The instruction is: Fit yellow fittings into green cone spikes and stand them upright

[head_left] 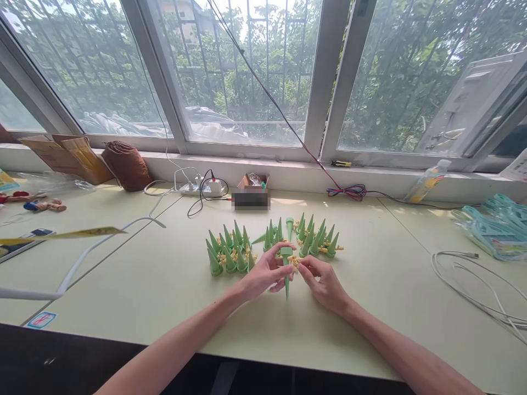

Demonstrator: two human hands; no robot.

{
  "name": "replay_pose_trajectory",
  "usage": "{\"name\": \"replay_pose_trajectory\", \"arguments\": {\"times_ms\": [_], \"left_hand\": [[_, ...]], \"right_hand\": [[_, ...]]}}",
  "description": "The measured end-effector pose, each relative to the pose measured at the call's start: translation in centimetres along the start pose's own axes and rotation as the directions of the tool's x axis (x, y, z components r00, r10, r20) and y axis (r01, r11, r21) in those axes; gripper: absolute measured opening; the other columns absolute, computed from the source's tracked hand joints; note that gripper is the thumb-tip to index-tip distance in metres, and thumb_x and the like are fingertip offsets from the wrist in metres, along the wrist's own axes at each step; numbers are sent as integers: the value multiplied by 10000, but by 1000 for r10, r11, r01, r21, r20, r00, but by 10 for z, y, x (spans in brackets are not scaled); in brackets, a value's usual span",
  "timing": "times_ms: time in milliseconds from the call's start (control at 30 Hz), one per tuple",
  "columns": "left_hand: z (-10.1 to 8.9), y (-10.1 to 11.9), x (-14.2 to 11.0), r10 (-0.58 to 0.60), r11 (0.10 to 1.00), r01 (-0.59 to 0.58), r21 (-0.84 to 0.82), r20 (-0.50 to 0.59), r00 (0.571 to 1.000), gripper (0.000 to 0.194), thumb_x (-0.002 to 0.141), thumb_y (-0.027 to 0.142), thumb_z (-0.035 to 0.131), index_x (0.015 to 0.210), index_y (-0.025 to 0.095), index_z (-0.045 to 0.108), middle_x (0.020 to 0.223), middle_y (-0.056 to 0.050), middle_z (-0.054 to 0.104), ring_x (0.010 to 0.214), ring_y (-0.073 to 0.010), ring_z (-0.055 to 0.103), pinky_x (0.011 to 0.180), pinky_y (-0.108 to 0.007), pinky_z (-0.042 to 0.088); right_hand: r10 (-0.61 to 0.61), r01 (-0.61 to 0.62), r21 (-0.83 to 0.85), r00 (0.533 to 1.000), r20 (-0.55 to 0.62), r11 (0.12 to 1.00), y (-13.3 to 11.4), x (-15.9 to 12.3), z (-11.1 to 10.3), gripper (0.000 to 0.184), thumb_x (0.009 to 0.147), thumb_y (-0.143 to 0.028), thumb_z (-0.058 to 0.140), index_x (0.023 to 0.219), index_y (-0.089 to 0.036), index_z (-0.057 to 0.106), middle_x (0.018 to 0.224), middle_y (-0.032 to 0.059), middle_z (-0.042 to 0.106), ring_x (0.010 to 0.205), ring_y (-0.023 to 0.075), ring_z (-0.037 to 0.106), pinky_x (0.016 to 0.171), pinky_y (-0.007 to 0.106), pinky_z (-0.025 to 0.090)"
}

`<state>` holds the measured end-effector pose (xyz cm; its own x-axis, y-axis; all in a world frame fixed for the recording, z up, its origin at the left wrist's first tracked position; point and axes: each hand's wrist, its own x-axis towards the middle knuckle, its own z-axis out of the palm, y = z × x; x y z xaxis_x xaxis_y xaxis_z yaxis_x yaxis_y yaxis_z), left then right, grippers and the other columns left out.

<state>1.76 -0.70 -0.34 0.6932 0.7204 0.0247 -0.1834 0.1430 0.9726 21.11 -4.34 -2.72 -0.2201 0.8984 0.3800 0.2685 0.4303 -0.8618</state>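
Holding green spike (285, 253) point-down in left hand (267, 271), pinching yellow fitting (295, 263) with right hand (327, 281) just beside spike, facing clustered green cones (316, 244) on counter (164, 307) beyond both hands.

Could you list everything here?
held spike: 1, green, centre
fitting: 1, yellow, centre
other spikes: many, green, centre
small box: 1, brown, rear
blurred block: 1, dark, rear
power strip: 1, white, rear
thick cable: 1, white, left
coiled cable: 1, white, right
wire bundle: 1, red and blue, rear
bottle: 1, clear and yellow, right
bagged things: several, teal, right
carton: 1, brown, left
bundle: 1, reddish brown, left
strip: 1, yellow, left
oddments: several, mixed colours, left
tool: 1, yellow and black, rear
table: 1, pale green, below
windows: several, grey-framed, behind
left hand: 1, bare, at held spike
right hand: 1, bare, at fitting
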Motion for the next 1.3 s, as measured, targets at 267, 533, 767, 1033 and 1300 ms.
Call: {"name": "replay_pose_trajectory", "arguments": {"times_ms": [267, 533, 767, 1033, 1300], "left_hand": [[4, -1, 0, -32, 993, 33, 116, -9, 999, 481, 858, 417, 700, 1229, 214, 472, 649, 41, 593, 360, -19, 363, 323, -121, 268], [5, -8, 2, -18, 982, 25, 187, -39, 999, 480, 861, 418, 691, 1222, 197, 464, 622, 43, 582, 363, -23, 372, 316, -117, 268], [6, -8, 3, 4, 976, 7, 219, -51, 999, 462, 862, 390, 693, 1209, 183, 470, 612, 46, 578, 353, -19, 384, 315, -112, 280], [5, -7, 0, 2, 951, 13, 309, -49, 999, 490, 869, 427, 667, 1245, 190, 459, 668, 33, 582, 355, -36, 438, 319, -138, 347], [3, 0, -3, 22, 853, 25, 521, -85, 996, 548, 796, 347, 727, 1262, 189, 485, 583, 102, 403, 463, -74, 433, 441, -180, 346]], "right_hand": [[-39, 39, 62, 999, -4, 997, -1, -4, 0, 232, 987, -359, 497, 892, -168, 589, 738, 19, 585, 599, 136, 532, 544, 256, 402], [-58, 58, 37, 998, -2, 998, 2, -3, 1, 240, 992, -360, 485, 907, -174, 610, 767, 37, 619, 617, 149, 559, 562, 268, 448], [-68, 68, 23, 998, -11, 997, 5, -4, 1, 235, 992, -347, 486, 869, -178, 592, 732, 21, 582, 593, 134, 515, 543, 258, 434], [-53, 53, -7, 999, -4, 999, 5, -3, 1, 267, 995, -370, 474, 841, -178, 579, 724, 20, 565, 595, 133, 487, 548, 258, 425], [-3, 1, -64, 1000, -27, 998, 7, -1, 1, 308, 986, -419, 481, 843, -174, 600, 707, 22, 580, 578, 135, 471, 527, 258, 399]]}}
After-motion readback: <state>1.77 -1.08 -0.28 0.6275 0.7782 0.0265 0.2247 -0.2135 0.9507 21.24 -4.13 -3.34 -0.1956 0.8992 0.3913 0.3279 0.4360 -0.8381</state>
